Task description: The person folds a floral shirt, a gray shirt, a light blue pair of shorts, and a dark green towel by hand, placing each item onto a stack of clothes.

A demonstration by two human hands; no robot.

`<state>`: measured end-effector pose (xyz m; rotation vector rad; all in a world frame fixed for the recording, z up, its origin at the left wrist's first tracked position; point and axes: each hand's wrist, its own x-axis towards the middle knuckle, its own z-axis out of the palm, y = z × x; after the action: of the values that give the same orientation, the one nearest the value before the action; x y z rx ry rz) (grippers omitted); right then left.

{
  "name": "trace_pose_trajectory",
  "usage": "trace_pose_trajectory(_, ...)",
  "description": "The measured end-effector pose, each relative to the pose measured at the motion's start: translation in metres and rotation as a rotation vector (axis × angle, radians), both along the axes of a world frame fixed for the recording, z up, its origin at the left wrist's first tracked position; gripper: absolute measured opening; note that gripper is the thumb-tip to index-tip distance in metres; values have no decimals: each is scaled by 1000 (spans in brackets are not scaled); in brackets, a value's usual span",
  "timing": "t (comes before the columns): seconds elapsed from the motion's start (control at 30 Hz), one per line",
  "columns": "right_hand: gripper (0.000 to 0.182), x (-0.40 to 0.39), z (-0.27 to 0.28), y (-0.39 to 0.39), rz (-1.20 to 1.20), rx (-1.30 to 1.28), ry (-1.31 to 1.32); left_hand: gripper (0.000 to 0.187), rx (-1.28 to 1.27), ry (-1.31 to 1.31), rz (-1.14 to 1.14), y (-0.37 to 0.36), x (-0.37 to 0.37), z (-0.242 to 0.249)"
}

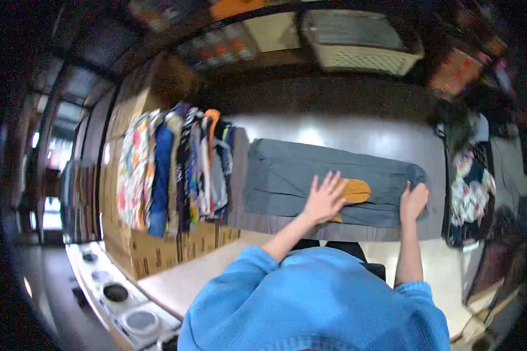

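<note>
A grey garment (310,181) lies spread flat across the table (380,137) in the middle of the frame, running from centre-left to centre-right. The person in the blue sweater (316,304) leans over it from the bottom of the frame.

The left hand (324,199) rests palm down on the grey cloth near its lower edge, fingers splayed wide and flat, gripping nothing. Just beside its fingertips, partly under the hand, sits a mustard-yellow patch (355,191) on the garment. The right hand (414,200) is at the right end of the garment, fingers curled down onto the fabric there; whether it actually pinches the cloth or only presses on it I cannot tell.

To the left of the frame a stack of folded clothes (175,167) in many colours sits atop cardboard boxes (158,254), just beside the garment's left end. At the right edge of the table lies a heap of patterned clothes (468,187). A white basket (363,50) stands at the upper middle of the frame, beyond the table.
</note>
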<state>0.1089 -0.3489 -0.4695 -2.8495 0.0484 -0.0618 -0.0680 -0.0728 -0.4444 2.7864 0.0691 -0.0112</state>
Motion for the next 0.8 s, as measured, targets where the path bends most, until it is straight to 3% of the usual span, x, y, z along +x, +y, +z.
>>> trace_pose_trajectory(0.03,46,5,19,3,42,63,130,63,4,-43,23,-9,-2,-13)
trace_pose_trajectory(0.13,40,22,59,6,-103,199,-16,67,-64,9,44,-19,2,5)
trace_pose_trajectory(0.2,41,37,74,0,74,527,12,76,-190,-12,38,-33,0,12)
trace_pose_trajectory(0.27,45,43,113,17,194,726,109,87,-550,18,25,-53,-15,17)
trace_pose_trajectory(0.3,40,40,124,39,251,1033,221,93,-727,24,17,-64,-23,17)
trace_pose_trajectory(0.33,37,25,157,73,267,1080,290,109,-807,73,75,-76,-30,11)
trace_pose_trajectory(0.37,41,8,187,103,378,1049,352,109,-843,90,141,-82,-35,17)
trace_pose_trajectory(0.4,47,6,177,129,523,914,275,108,-962,-12,191,-89,-39,10)
trace_pose_trajectory(0.43,50,-3,166,164,603,952,275,108,-1077,-117,241,-95,-42,-2)
trace_pose_trajectory(0.47,55,-25,179,197,676,1058,425,101,-1181,-14,453,-98,-44,-20)
trace_pose_trajectory(0.5,62,-34,161,229,738,882,409,95,-1282,91,666,-100,-46,-32)
trace_pose_trajectory(0.53,71,-49,162,260,786,863,547,73,-1677,22,771,-98,-46,-32)
trace_pose_trajectory(0.57,64,-62,158,284,670,888,872,53,-2061,-75,902,-96,-46,-31)
trace_pose_trajectory(0.6,59,-69,149,299,638,995,927,53,-2255,-219,907,-90,-45,-41)
trace_pose_trajectory(0.63,57,-67,120,305,734,845,673,53,-2442,-372,895,-83,-46,-47)
trace_pose_trajectory(0.7,53,-33,65,311,881,544,145,52,-2425,-437,960,-82,-50,-33)
trace_pose_trajectory(0.8,57,-5,64,264,1033,255,140,50,-2456,-544,1084,-80,-43,-24)
